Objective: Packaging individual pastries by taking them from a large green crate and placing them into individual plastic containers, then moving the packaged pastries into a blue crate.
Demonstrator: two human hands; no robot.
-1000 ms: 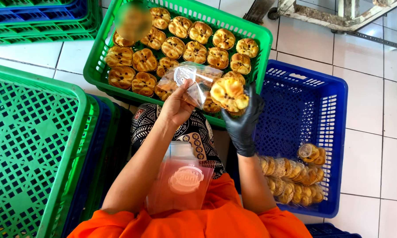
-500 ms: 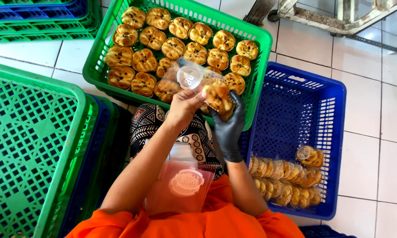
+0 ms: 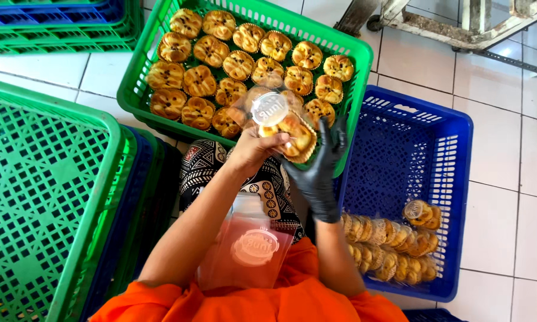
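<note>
Two hands on one pastry [image 3: 293, 136] here: my bare left hand [image 3: 253, 152] has its grip clamped on the clear plastic bag [image 3: 268, 110], and my black-gloved right hand [image 3: 317, 170] has its fingers closed around the pastry, holding it at the bag's mouth, just above the near rim of the green crate [image 3: 138, 89] full of pastries. A stack of clear bags [image 3: 244, 250] sits on my lap, and the blue crate [image 3: 453, 179] on my right holds bagged pastries [image 3: 393, 241].
</note>
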